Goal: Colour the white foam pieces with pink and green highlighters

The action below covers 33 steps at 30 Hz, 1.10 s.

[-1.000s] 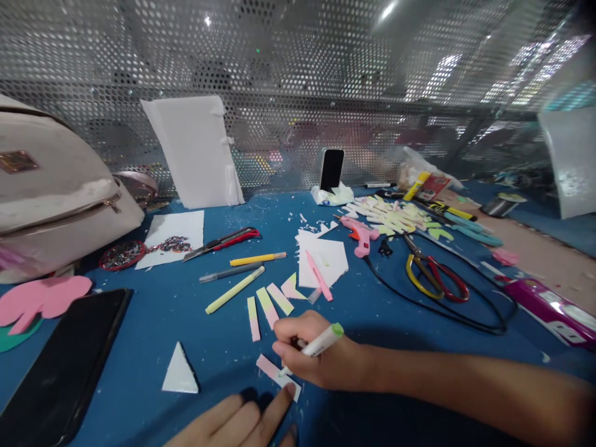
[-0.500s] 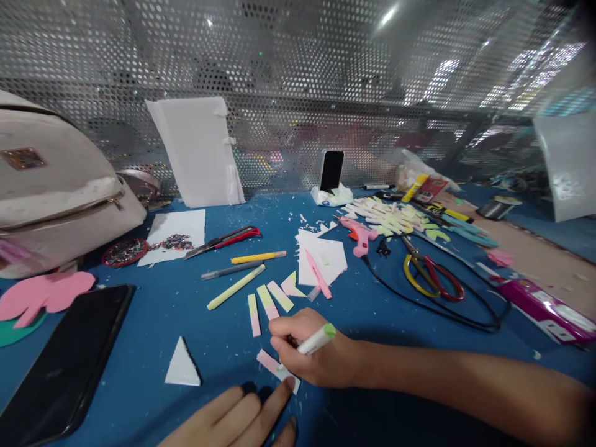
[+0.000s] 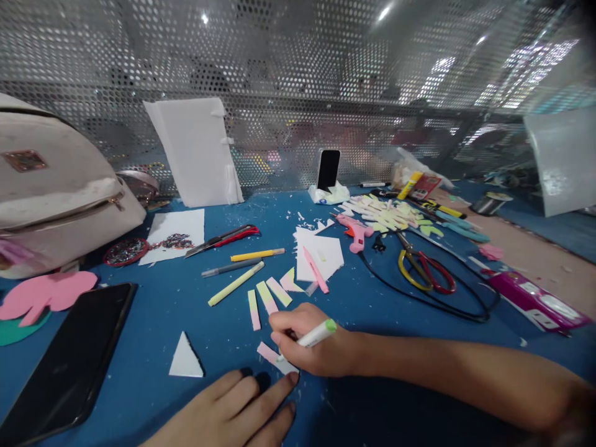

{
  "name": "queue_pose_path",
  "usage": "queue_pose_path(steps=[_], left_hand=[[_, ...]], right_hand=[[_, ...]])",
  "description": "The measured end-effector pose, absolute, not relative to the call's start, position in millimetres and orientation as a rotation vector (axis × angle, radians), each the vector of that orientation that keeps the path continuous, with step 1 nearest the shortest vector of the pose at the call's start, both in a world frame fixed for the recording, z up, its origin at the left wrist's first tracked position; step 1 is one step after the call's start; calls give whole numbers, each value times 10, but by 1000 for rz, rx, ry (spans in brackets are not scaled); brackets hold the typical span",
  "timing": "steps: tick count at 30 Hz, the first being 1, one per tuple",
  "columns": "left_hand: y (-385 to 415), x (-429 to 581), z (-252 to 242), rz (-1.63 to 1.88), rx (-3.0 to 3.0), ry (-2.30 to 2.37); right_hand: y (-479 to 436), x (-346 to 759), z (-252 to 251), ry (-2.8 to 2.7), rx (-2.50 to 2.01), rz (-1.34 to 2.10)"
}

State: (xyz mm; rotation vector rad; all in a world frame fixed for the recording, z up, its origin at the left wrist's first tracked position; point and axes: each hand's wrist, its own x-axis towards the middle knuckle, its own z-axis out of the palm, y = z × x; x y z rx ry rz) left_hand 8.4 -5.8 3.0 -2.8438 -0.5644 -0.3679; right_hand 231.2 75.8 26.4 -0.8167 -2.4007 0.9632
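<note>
The left hand (image 3: 233,406), unclenched and grasping nothing, touches the near end of a flat pink-and-white rectangular strip (image 3: 269,353) on the blue table (image 3: 139,335); the right hand (image 3: 305,354) grips a white, green-ended marker (image 3: 317,334), seemingly colouring; the next stroke needs the strip still.

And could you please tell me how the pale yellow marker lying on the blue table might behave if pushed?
The pale yellow marker would probably roll, since it looks rounded. Being slim, it is likely light. It should prove stiff, as it lies straight with no visible bend.
</note>
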Motion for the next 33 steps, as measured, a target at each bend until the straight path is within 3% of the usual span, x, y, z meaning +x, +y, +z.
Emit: queue_pose_path(steps=[33], left_hand=[[-3, 75, 56, -379, -2963, -574]], right_hand=[[815, 2344, 218, -2293, -813, 1296]])
